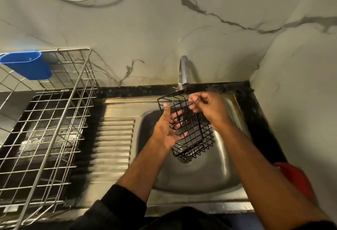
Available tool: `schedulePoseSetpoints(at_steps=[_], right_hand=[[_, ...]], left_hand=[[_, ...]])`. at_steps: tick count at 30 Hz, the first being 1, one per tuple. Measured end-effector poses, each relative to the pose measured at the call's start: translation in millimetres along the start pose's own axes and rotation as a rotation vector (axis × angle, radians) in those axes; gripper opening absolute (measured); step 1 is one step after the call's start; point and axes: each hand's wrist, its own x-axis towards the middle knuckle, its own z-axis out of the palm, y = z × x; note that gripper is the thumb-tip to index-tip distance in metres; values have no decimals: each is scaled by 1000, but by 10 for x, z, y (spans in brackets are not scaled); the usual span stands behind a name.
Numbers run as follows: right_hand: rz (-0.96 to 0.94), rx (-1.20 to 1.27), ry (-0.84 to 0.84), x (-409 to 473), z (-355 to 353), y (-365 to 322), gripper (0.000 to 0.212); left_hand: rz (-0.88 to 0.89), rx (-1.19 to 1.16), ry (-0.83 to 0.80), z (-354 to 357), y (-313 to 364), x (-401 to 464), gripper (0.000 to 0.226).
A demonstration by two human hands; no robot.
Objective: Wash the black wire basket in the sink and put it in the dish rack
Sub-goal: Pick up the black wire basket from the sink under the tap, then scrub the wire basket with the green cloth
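The black wire basket (196,135) hangs tilted over the steel sink (209,173), its top edge just under the tap (184,71), from which a thin stream of water falls. My left hand (166,129) holds the basket from its left side, thumb up along the rim and fingers reaching through behind the wires. My right hand (206,107) is at the basket's upper right edge with fingers curled against the wires. The wire dish rack (45,125) stands on the counter to the left of the sink.
A blue plastic cup holder (27,66) hangs on the rack's back corner. A ridged steel drainboard (113,138) lies between rack and sink bowl. A red object (295,178) sits at the counter's right edge. Marble walls close in behind and to the right.
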Motion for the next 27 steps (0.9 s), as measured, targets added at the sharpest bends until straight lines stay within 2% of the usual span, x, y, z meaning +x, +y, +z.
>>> schedulePoseSetpoints(at_steps=[3, 6, 8, 10, 12, 14, 18, 21, 24, 27], right_hand=[[52, 62, 122, -103, -33, 23, 14], [68, -143, 174, -226, 6, 100, 34], [123, -159, 252, -316, 12, 170, 53], [172, -246, 217, -421, -27, 236, 64], [196, -335, 134, -518, -92, 316, 52], [183, -313, 158, -594, -193, 373, 38], [187, -312, 73, -772, -428, 496, 31], [136, -294, 236, -932, -543, 605, 28], [164, -458, 174, -1085, -660, 768, 30], [201, -536, 244, -1262, -919, 886, 19]], left_hand=[[-9, -22, -21, -53, 12, -12, 68], [3, 4, 13, -95, -4, -19, 72], [4, 26, 49, -112, -58, -21, 66], [-12, 46, 61, -103, -102, -39, 59], [-43, 63, 56, -66, -140, -71, 52], [-56, 71, 48, -27, -183, -113, 48], [-38, 72, 78, 19, -312, -166, 53], [-31, 72, 155, 87, -378, -219, 48], [-34, 94, 193, 208, -498, -309, 27], [-15, 153, 208, 379, -637, -382, 22]])
